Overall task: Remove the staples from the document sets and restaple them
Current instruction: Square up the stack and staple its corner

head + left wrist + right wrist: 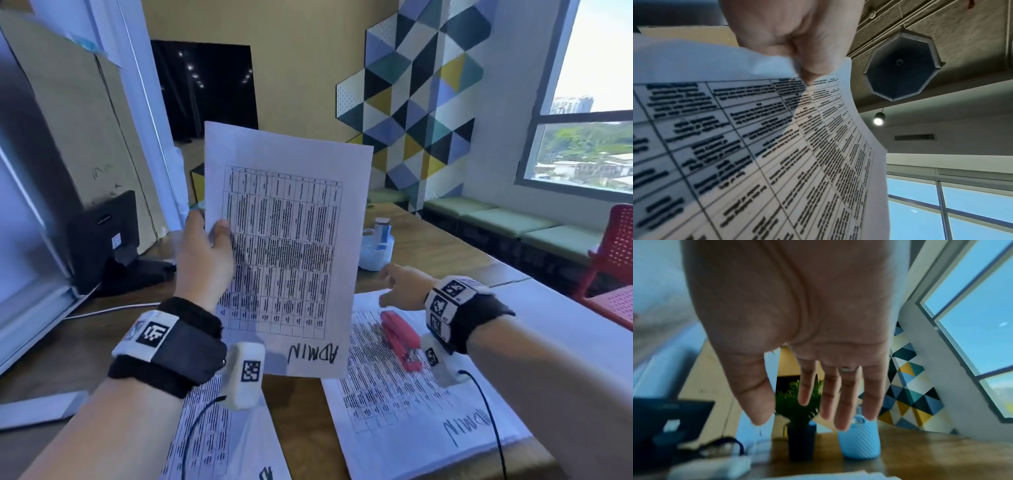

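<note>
A wooden table (421,246) takes up most of the scene, with a monitor (106,240) parked at the far left. Two printed document sets are spread flat on the near side, one (411,404) at right and another (219,435) at near left, both marked ADMIN. A third sheet (284,246) is held upright above the table, pinched along its left edge by the left hand (205,253), thumb in front. A light blue pen holder (376,250) sits farther back. The red stapler (400,339) is lying on the right set. The right hand (400,287) is stretched out just beyond it, fingers straight and apart, nothing held.
</note>
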### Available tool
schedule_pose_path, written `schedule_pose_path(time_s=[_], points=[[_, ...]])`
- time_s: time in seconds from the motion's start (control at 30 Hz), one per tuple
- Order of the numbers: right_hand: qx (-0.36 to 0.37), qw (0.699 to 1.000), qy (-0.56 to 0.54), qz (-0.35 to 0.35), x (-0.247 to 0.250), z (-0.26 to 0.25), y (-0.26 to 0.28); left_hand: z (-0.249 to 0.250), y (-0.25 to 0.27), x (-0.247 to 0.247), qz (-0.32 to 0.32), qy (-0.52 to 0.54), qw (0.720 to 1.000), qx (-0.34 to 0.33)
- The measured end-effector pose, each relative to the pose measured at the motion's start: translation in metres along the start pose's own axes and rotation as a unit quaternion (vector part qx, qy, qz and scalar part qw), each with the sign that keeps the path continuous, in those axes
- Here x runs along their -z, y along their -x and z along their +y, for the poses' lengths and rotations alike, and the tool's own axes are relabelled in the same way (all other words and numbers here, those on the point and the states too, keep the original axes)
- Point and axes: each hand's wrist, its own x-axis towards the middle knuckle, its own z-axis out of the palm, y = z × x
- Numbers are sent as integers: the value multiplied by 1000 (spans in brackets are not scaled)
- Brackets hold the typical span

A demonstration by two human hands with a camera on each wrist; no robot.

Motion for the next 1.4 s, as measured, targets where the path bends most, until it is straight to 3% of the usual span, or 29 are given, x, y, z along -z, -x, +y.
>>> schedule_pose_path(time_s=[0.17,0.23,0.33,0.43,0.53,0.63,0.7,0.9,1.07,1.23,1.3,1.4], points=[[-90,981,150,-81,-35,20,-26,-3,5,-3,-5,12,1000,-3],[-113,974,161,-110,-45,29,-44,-5,5,-6,-14,8,1000,-9],[-91,979,136,-126,-45,18,-36,-4,5,-6,-13,11,1000,-14],[-69,990,101,-70,-38,7,-30,5,7,-3,-22,18,1000,-5],[-81,990,-113,34,-12,1,-29,7,9,-3,-31,16,999,0],[-65,935,-293,191,27,-12,-11,11,11,2,-32,6,999,-7],[-26,891,-351,288,49,-26,1,10,11,5,-38,-2,999,-10],[107,821,-392,401,95,-78,32,10,15,15,-32,-1,999,-26],[219,754,-410,465,102,-126,46,11,21,19,-36,-12,998,-54],[273,688,-476,474,102,-159,51,12,28,18,-76,-1,996,-53],[281,684,-488,464,103,-168,52,13,29,18,-88,12,995,-39],[278,709,-490,425,101,-177,51,16,31,19,-97,29,994,-30]])
